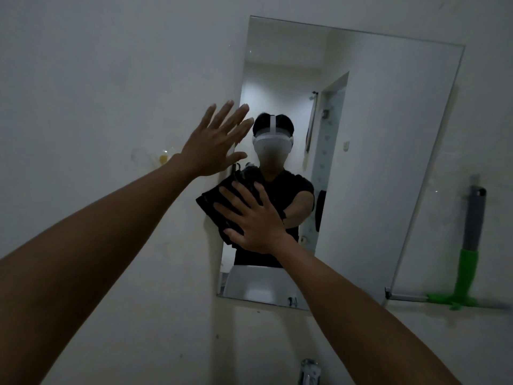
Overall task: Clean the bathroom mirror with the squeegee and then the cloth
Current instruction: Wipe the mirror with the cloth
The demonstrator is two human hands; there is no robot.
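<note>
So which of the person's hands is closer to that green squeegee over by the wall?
Right. The right hand presses the dark cloth flat on the mirror, well left of the squeegee. The left hand is farther still, at the mirror's left edge.

A chrome tap [309, 372] stands at six o'clock, at the bottom edge of the view. A small clear holder with something yellow [163, 158] hangs on the white wall [97, 79] at nine o'clock, too dim to identify.
</note>
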